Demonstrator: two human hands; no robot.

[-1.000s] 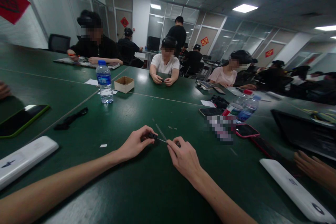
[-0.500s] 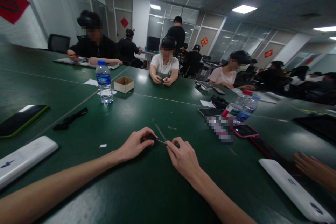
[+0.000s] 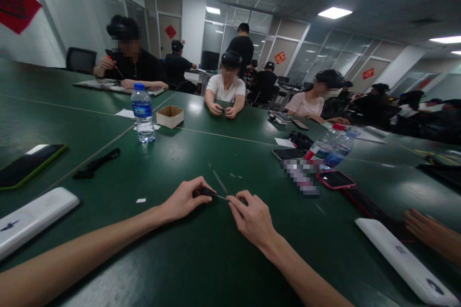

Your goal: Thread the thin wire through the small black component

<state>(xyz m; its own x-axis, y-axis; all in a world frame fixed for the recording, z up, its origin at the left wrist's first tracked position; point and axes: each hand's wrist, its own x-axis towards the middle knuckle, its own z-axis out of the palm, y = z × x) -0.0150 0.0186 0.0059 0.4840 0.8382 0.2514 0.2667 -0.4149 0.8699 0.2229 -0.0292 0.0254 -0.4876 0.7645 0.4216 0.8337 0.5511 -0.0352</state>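
Spanning the gap between 2 bare hands near the centre of the frame, a thin, pale, straight rod (image 3: 221, 197) runs nearly level across the view, dipping slightly toward the right. At its left end is a small, dark, block-like piece (image 3: 208, 192), pinched between thumb and fingers of the left hand (image 3: 187, 197); whether the 2 parts are joined cannot be told. The rod's right end meets the fingertips of the right hand (image 3: 253, 215), which appear narrowly closed on it, though the fingers hide the exact hold. The left hand is nearer the dark piece, which lies along the rod's line, left of the right hand's grip. Below spreads a glossy dark-green tabletop (image 3: 201, 268), a pale strip-like mark (image 3: 219, 181) just above the rod.
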